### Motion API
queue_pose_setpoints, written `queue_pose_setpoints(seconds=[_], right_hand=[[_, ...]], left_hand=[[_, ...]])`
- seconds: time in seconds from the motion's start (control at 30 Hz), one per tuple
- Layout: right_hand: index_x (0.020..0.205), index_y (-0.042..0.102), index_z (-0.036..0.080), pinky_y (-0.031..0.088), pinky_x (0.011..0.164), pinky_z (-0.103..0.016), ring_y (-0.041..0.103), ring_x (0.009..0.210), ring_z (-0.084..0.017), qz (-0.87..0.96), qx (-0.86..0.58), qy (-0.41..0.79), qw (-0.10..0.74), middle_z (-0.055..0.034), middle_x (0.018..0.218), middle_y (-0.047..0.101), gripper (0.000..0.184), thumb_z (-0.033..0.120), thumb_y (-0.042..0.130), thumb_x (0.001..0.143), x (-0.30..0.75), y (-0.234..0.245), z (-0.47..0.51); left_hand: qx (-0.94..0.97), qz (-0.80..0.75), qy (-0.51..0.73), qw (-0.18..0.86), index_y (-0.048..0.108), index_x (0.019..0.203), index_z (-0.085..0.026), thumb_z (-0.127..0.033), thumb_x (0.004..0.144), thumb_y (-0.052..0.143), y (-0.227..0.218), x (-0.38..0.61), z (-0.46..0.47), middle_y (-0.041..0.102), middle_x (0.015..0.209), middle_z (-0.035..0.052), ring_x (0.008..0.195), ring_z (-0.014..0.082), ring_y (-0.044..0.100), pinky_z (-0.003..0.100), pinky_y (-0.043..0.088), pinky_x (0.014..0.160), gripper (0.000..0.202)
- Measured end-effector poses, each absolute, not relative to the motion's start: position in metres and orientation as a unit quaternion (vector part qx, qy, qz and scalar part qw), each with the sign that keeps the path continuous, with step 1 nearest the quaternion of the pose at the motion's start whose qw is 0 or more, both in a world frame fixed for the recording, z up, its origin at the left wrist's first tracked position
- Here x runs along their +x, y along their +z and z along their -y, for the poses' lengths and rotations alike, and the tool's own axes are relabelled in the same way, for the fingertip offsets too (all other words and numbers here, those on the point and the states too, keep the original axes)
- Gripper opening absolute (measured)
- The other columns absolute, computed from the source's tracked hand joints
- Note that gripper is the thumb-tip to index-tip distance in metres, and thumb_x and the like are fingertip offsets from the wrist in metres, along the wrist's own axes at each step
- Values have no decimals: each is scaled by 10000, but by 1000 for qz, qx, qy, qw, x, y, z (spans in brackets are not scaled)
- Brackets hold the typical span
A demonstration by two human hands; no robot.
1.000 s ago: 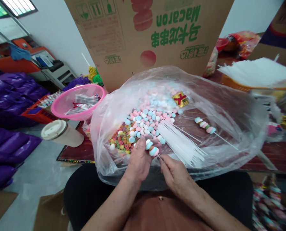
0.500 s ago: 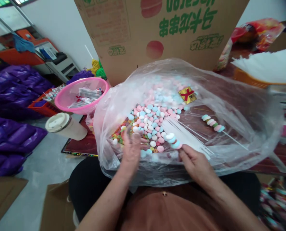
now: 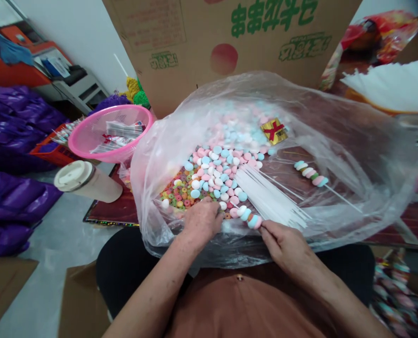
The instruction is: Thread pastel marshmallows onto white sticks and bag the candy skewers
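On the dark, glossy tabletop (image 3: 384, 232), in the head view, we see a crinkled, translucent plastic bag (image 3: 356, 126) around smooth pastel discs (image 3: 217, 176), small multicoloured rings (image 3: 182, 193) and fanned, straight white sticks (image 3: 270, 195). Between the hands, in front of these sticks, a skewer (image 3: 249, 218) of plump, rounded pieces slants; the right hand (image 3: 282, 239) pinches its lower end with closed fingertips. The left hand (image 3: 202, 218) curls half-closed beside the rings; we cannot tell whether it grips one. Another skewer (image 3: 310, 172) lies farther right.
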State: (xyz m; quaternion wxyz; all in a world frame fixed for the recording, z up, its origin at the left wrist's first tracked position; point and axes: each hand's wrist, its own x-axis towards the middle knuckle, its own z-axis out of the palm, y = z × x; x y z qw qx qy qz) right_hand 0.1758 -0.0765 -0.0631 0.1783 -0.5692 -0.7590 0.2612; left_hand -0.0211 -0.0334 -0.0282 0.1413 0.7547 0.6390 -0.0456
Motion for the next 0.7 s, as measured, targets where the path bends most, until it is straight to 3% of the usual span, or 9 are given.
queue_pose_setpoints(seconds=[0.1,0.2,0.27,0.37,0.43,0.53,0.7], right_hand=[[775,588,175,381,586,-262,571,633,-171,756,-573,252,193,-53,701,627,270,243,339,855,178,-66,77],[803,592,167,384,613,-271,578,677,-180,752,-576,249,203,-67,740,630,267,234,339,857,182,-66,79],[765,576,177,370,580,-262,558,624,-165,751,-569,271,198,-46,689,617,270,247,338,871,183,-63,81],[721,551,187,351,547,-247,527,570,-144,749,-549,301,215,-20,632,593,281,263,338,888,178,-56,83],[718,547,186,351,551,-243,526,575,-141,751,-537,304,235,-21,639,593,277,249,338,889,170,-52,83],[725,555,177,353,563,-247,538,588,-147,756,-535,289,242,-35,656,602,267,217,341,879,159,-48,82],[769,572,167,358,590,-258,566,633,-166,767,-537,271,222,-49,688,620,268,179,327,876,155,-46,85]], left_hand=[[762,-630,-41,146,660,811,-195,-373,802,513,-33,-12,33,633,895,65,771,211,606,270,393,568,231],[754,-634,-7,168,662,729,-182,-272,789,523,-40,-11,34,646,840,71,775,215,601,280,397,598,176],[712,-653,96,241,656,682,-181,-225,760,550,-42,-17,33,650,767,53,753,196,594,271,401,614,139],[509,-658,322,451,653,720,-177,-231,685,651,-38,-29,31,618,635,-3,594,122,556,216,387,529,64],[351,-616,414,571,654,756,-158,-229,609,730,-33,-34,30,581,565,-34,481,74,499,181,348,446,180],[226,-556,453,660,659,729,-125,-181,522,791,-28,-33,33,586,543,-28,465,63,511,165,385,428,251],[174,-524,460,695,667,720,-112,-117,527,780,-29,-26,36,616,559,-8,492,81,561,188,473,460,224]])
